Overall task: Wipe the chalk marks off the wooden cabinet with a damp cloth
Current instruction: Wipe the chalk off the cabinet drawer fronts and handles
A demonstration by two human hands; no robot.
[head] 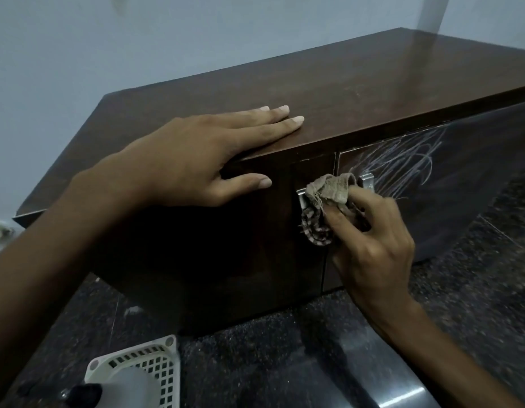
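Note:
A low dark wooden cabinet (329, 83) fills the middle of the head view. White chalk scribbles (408, 163) cover the upper part of its right door. My left hand (196, 160) lies flat on the cabinet's top edge, fingers spread, thumb hanging over the front. My right hand (370, 240) holds a crumpled beige cloth (329, 195) with a striped end, pressed against the front where the two doors meet, over the metal handles (367, 181). The left door looks free of marks.
The floor is dark speckled stone (284, 363). A white perforated plastic basket (149, 363) sits at the bottom left with a blurred grey object over it. A pale blue wall stands behind the cabinet.

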